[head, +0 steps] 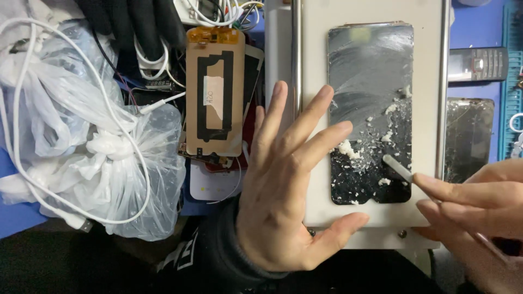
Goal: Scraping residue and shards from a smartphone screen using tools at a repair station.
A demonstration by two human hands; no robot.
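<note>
Head view: glossy dark glass panel [370, 81], crumbly white residue [348, 148], thin scraper [397, 167].

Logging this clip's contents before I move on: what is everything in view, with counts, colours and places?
Glass panel: one, dark, smeared grey, on the plate.
Plate: one, white, centre right.
Crumbs: many, white, on the panel's lower half.
Scraper: one, white, tip on the panel.
Screen back: one, tan with black strips, left of the plate.
Bags: several, clear white, far left.
Cable: one, white, looped over the bags.
Handset: one, grey, upper right.
Second panel: one, dark, right edge.
Mat: blue, underneath.
Left hand: spread flat on the plate's edge.
Right hand: fingers pinching the scraper.
</note>
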